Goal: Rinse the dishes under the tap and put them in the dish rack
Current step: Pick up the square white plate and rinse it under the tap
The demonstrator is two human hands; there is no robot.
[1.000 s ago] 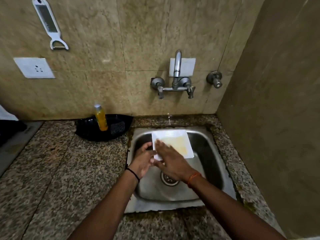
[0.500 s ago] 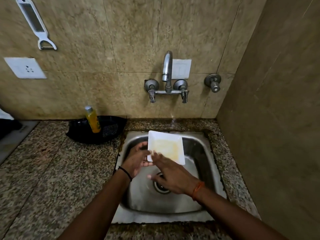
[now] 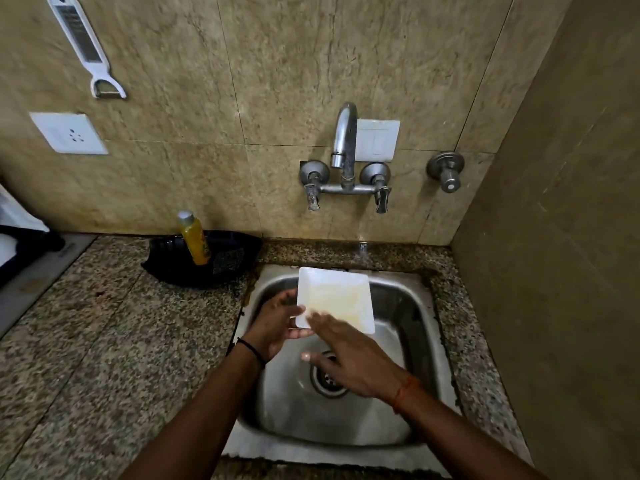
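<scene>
A white square plate [image 3: 337,296] with a yellowish smear is held over the steel sink [image 3: 408,320], below the wall tap [image 3: 344,143]. My left hand [image 3: 277,322] grips the plate's near left corner from underneath, thumb on top. My right hand [image 3: 349,355] lies with straight fingers across the plate's near edge, fingertips touching its face. No running water shows clearly at the spout. No dish rack shows in this view.
A black tray [image 3: 221,258] with a yellow bottle [image 3: 194,239] stands left of the sink on the granite counter [image 3: 104,341]. A white peeler [image 3: 85,46] hangs on the tiled wall above a socket [image 3: 69,133]. A side wall closes the right.
The plate has tilted a little, and my right hand's fingers slid back toward its near edge. The camera shifted slightly; my left hand keeps its grip.
</scene>
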